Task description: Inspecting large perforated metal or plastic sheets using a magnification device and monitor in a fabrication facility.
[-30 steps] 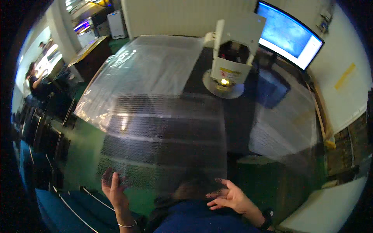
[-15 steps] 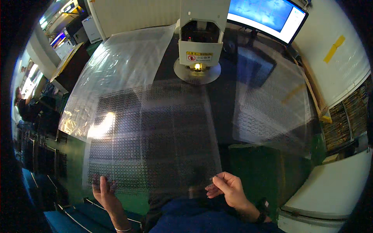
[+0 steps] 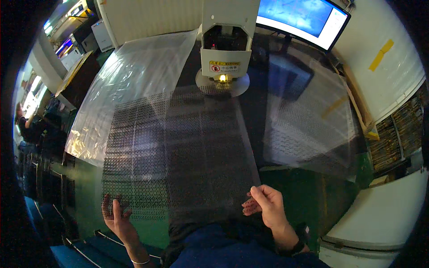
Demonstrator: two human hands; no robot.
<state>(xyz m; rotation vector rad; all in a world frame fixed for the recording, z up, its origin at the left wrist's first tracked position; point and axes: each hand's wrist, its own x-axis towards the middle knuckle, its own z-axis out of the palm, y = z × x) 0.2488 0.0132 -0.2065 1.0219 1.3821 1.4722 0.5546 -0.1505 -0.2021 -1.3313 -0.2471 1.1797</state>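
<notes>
A large see-through film sheet (image 3: pixel 138 147) with rows of small dark printed marks stretches away from me, its far edge overlapping the round plate (image 3: pixel 243 85) under the machine. At its near left corner my left hand (image 3: pixel 118 219) grips it, thumb above and fingers showing through the film from below. My right hand (image 3: pixel 270 207) pinches the near right corner between thumb and fingers, the fingertips underneath. The near part of the sheet hangs over the table's front edge, with green floor visible through it.
The white machine (image 3: pixel 225 44) with a lit lamp stands at the back centre. A clear plastic sheet (image 3: pixel 129 76) lies at left; more patterned film (image 3: pixel 308 120) lies at right. A monitor (image 3: pixel 304 20) stands behind. Blue chair-like things (image 3: pixel 96 252) are at lower left.
The printed sheet has shifted and tilted, its far edge now over the round plate. My right hand has risen and moved slightly right; my left hand has moved up a little.
</notes>
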